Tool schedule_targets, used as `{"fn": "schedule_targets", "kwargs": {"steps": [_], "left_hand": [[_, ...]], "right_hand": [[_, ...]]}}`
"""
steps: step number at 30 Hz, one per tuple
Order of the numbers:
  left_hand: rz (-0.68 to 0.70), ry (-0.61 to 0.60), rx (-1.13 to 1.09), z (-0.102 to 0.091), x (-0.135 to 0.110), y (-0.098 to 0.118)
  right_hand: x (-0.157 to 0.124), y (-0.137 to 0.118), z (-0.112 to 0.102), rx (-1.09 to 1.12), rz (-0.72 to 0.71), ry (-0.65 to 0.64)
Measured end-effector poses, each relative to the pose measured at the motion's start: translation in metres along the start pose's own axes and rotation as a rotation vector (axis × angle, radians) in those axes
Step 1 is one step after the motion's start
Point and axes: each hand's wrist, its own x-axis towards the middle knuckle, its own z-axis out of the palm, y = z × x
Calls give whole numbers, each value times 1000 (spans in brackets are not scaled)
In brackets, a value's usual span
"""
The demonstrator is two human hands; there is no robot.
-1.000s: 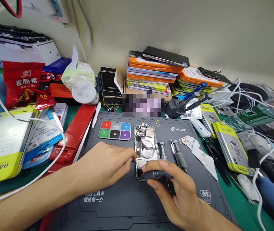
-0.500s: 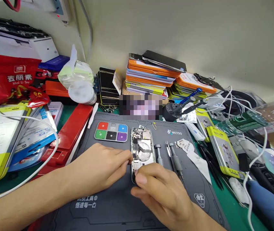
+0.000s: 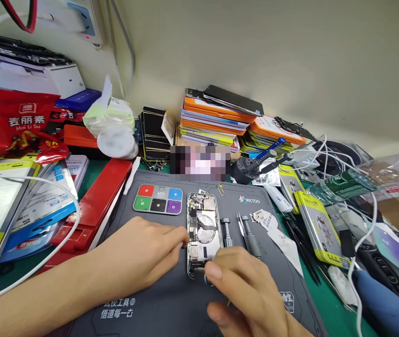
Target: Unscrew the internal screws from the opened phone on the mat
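An opened phone (image 3: 202, 241) lies on the dark grey work mat (image 3: 157, 299), its inner parts and round charging coil exposed. My left hand (image 3: 150, 250) is closed, with its fingertips at the phone's left edge. By the phone's lower right corner, my right hand (image 3: 244, 285) has its thumb and finger bent together. A small dark, rounded piece shows under the thumb tip, too hidden to name. Two grey screwdrivers (image 3: 226, 231) and metal tweezers (image 3: 241, 229) lie right of the phone. A tray with coloured squares (image 3: 158, 199) sits at its upper left.
White paper scraps (image 3: 286, 248) and black tweezers (image 3: 302, 250) are at the right, near yellow boxes (image 3: 320, 229). A tool holder (image 3: 244, 168) stands behind the mat. Stacked orange cases (image 3: 216, 110) stand against the wall. A red tool (image 3: 94, 206) and white cable (image 3: 69, 234) lie left.
My right hand has moved a little right and down, off the phone's lower end, uncovering more of it. The left hand stays at the phone's edge. The camera view has shifted slightly.
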Motion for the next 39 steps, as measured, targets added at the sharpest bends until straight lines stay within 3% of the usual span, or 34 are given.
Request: {"fn": "schedule_targets", "kwargs": {"steps": [12,25,33,39], "left_hand": [[-15,-22,-29,2,0,-1],[35,210,19,3,-4,-2],[190,30,39,0,-5,1],[241,-11,77,-2,-3,4]], "right_hand": [[4,5,4,150,-23,68],[4,2,12,65,-78,84],[5,0,11,-10,-85,83],[4,1,10,-45,-87,72]]}}
